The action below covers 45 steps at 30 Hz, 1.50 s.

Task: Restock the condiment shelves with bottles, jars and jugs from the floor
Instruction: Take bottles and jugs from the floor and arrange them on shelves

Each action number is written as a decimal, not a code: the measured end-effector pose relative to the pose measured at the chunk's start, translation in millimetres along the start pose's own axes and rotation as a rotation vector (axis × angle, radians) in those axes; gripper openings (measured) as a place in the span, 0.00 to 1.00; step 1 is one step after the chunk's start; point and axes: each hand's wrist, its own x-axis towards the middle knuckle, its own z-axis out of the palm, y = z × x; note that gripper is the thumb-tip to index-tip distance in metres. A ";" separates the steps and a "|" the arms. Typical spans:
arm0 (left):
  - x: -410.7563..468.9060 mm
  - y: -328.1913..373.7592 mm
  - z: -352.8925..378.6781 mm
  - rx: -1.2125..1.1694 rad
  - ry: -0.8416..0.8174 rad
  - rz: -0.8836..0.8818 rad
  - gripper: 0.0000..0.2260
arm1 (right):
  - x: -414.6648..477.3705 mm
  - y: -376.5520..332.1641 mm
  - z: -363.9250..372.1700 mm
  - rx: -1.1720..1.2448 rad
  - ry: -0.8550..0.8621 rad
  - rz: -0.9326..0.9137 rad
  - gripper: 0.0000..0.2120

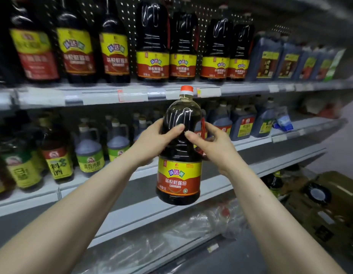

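Note:
I hold a large dark soy sauce bottle [179, 175] upright in front of the shelves, its red cap just below the upper shelf edge [112, 95]. It has a yellow and red label. My left hand [157, 139] grips its waist from the left, thumb across the front. My right hand [213, 145] grips it from the right, by the red handle. Matching soy sauce bottles [152, 62] stand in a row on the upper shelf.
Dark blue jugs [267, 60] fill the upper shelf's right end. The lower shelf [211, 169] carries cooking wine and vinegar bottles [58, 165] at left and jugs [243, 125] at right. Crumpled plastic wrap [191, 230] lies below. A cardboard box [330, 204] sits on the floor at right.

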 end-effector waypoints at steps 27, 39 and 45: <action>85.8 89.4 -66.6 0.200 0.358 0.185 0.30 | 154.3 -91.6 -4.2 0.139 -0.208 -0.378 0.15; 128.4 150.8 -94.9 0.206 0.365 0.308 0.27 | 211.7 -152.5 -24.1 0.202 -0.236 -0.487 0.12; 148.2 152.2 -101.4 0.220 0.368 0.352 0.22 | 232.1 -159.2 -25.7 0.254 -0.226 -0.517 0.12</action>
